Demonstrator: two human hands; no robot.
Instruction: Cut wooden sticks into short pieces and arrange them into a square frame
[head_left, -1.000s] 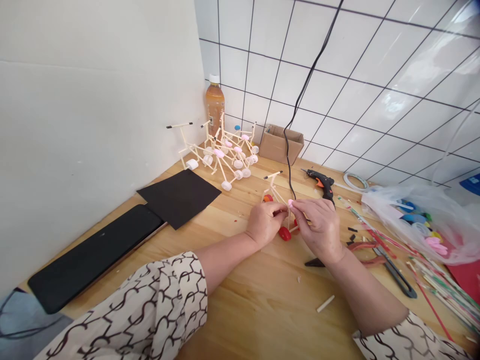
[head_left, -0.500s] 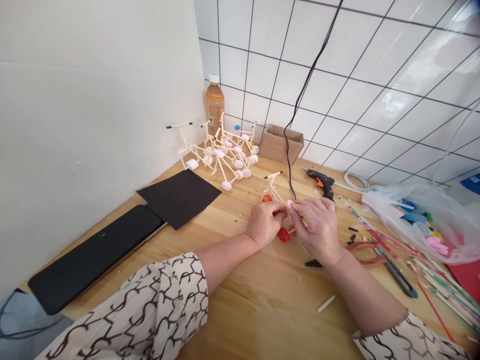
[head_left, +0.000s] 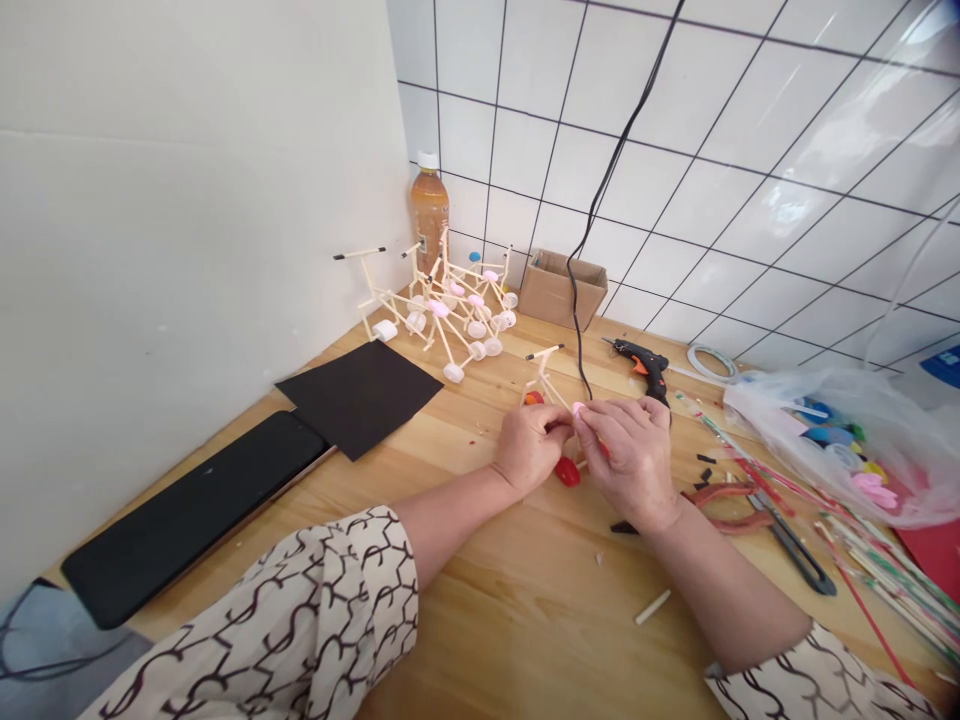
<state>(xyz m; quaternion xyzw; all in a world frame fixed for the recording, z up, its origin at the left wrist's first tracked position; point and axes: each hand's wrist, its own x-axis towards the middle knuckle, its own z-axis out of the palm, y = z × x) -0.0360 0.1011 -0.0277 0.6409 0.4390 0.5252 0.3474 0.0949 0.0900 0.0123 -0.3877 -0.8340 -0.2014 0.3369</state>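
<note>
Right hand (head_left: 634, 465) shifted nearer left hand (head_left: 531, 448); pink piece (head_left: 577, 408) pinched by right fingertips, stick-built wheeled model (head_left: 545, 385) pinched by left hand, apparently steadied upright above counter (head_left: 480, 640).

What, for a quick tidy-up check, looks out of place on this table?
A loose white stick offcut lies alone on the wooden table like a dropped scrap. A black cord also hangs down the tiled wall and drops close behind the right hand, where it could snag.
</note>
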